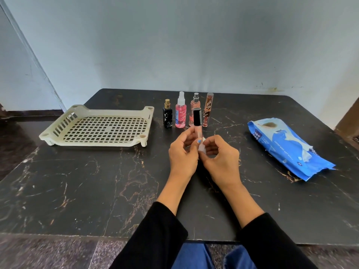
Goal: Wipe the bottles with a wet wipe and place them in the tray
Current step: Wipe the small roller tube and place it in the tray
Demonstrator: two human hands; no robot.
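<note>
Blue trousers (196, 257) show at 6 o'clock, under the near edge of a black marble table (97, 191) with pale veins. Two black sleeves (155, 235) come up from there. Above the middle of the table, the left hand (181, 152) grips a slim pink bottle with a black cap (197, 121) with curled fingers and holds it upright. The right hand (221, 154) pinches a small white wet wipe (202, 149) against the lower part of this bottle.

At 3 o'clock lies a blue pack of wipes (287, 146), flat on the table. At 10 o'clock sits a cream tray (97, 113) with a grid floor, and nothing is in it. Just behind the hands, at 12 o'clock, four bottles stand in a row: a black bottle with gold top (167, 117), a pink spray bottle (180, 111), a peach spray bottle (194, 104) partly hidden by the held one, and a brown tube bottle (207, 108). Behind the table rises a pale blue-grey wall (174, 45), with a dark stone floor (17, 133) at 9 o'clock.
</note>
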